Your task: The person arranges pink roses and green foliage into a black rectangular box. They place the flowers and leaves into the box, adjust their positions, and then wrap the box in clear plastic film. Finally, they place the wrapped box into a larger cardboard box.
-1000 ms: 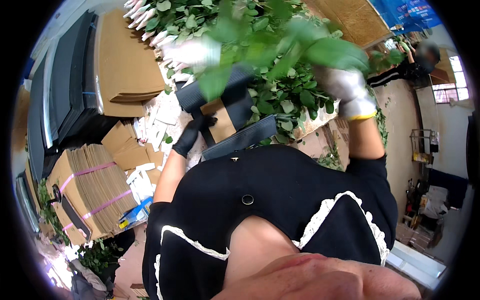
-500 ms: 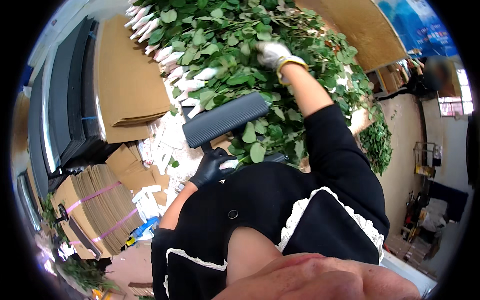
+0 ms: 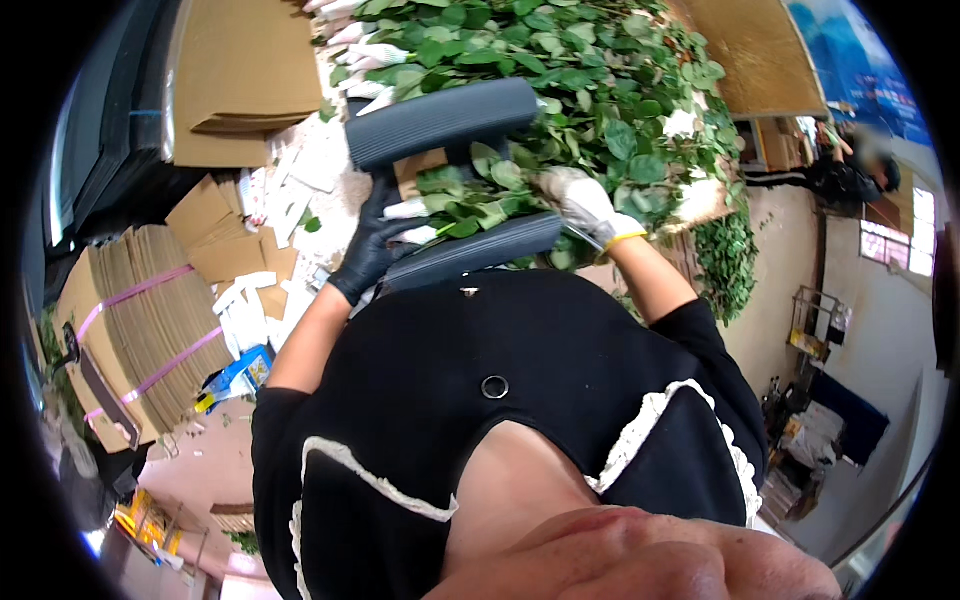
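My left hand (image 3: 372, 245), in a black glove, is at the left end of two dark grey ribbed padded bars. Its fingers reach up, apart, beside white-sleeved flower heads (image 3: 405, 209), which it seems to touch. These flowers' leafy stems (image 3: 478, 208) lie in the gap between the far padded bar (image 3: 445, 122) and the near padded bar (image 3: 478, 250). At the bars' right end, my right hand (image 3: 583, 205), in a white glove with a yellow cuff edge, curls round the leafy stems; its fingertips are partly hidden among leaves.
A large heap of leafy flowers (image 3: 590, 75) covers the table beyond the bars. Flat cardboard (image 3: 250, 70) stands at far left, above strapped cardboard stacks (image 3: 150, 300). White scraps (image 3: 310, 185) litter the table's left. Another person (image 3: 850, 175) is at far right.
My right hand has come back from the heap to the stems by the bars. My left hand has opened out beside the flower heads. The view has shifted, and the near bar now shows.
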Demonstrator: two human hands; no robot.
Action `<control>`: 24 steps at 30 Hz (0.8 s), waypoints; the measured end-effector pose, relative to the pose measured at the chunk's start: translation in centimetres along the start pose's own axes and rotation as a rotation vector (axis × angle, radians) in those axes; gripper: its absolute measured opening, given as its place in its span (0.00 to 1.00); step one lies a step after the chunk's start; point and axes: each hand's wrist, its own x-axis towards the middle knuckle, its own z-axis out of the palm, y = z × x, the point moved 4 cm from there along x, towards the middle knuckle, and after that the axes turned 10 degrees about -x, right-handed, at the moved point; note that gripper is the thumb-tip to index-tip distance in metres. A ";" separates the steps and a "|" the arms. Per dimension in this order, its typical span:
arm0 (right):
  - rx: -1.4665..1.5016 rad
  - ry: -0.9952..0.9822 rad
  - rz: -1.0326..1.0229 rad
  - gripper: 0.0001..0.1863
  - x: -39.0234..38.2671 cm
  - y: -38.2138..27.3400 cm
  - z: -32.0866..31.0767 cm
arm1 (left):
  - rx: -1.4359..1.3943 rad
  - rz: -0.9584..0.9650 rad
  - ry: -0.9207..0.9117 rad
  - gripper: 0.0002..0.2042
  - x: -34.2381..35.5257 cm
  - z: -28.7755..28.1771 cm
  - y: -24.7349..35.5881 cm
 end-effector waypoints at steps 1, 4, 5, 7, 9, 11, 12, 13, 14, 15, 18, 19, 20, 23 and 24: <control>-0.054 -0.049 -0.082 0.11 0.5 -0.6 -0.4 | 0.107 0.015 -0.036 0.25 0.1 -0.3 -0.2; -0.353 0.324 -0.364 0.11 1.1 0.6 -2.8 | 0.361 -0.054 -0.312 0.19 1.5 -0.7 -0.1; -0.418 0.119 -0.265 0.11 3.5 -0.3 -6.0 | 0.332 -0.046 -0.300 0.19 1.0 -1.4 -0.7; -0.433 0.083 0.023 0.12 7.5 -0.1 -13.0 | 0.320 -0.014 -0.295 0.19 0.9 -1.4 -0.8; -0.369 0.243 0.212 0.11 11.8 2.5 -13.6 | 0.303 -0.020 -0.228 0.26 -0.1 -1.3 -0.1; -0.525 0.237 0.174 0.11 16.2 6.6 -8.1 | 0.276 -0.026 -0.211 0.32 0.3 -0.6 -1.0; -0.509 0.116 0.196 0.11 17.5 8.5 -5.9 | 0.287 0.019 -0.217 0.34 0.7 -0.3 -1.4; -0.489 -0.004 0.223 0.11 18.5 10.6 -3.8 | 0.362 0.070 -0.267 0.35 1.4 0.1 -1.1; -0.291 -0.235 0.309 0.12 20.1 10.9 -3.1 | 0.437 0.131 -0.221 0.35 0.8 0.1 -2.3; -0.371 -0.107 0.276 0.13 22.0 8.2 -6.0 | 0.486 0.096 -0.202 0.35 0.1 -0.4 -3.4; -0.466 0.442 0.218 0.12 22.3 6.4 -16.4 | 0.442 0.080 -0.124 0.32 0.2 -0.2 -3.0; -0.419 0.165 0.278 0.15 21.4 9.4 -18.5 | 0.386 0.062 -0.135 0.32 0.7 0.3 -2.9; -0.633 0.911 0.082 0.11 19.7 5.4 -24.1 | 0.351 0.026 -0.124 0.32 0.5 0.3 -2.9; -0.401 0.647 0.106 0.12 21.0 5.9 -28.0 | 0.378 0.011 -0.171 0.31 -0.2 -0.2 -2.9; -0.440 0.705 0.081 0.14 21.8 6.7 -27.6 | 0.418 0.057 -0.194 0.31 0.1 -0.2 -2.7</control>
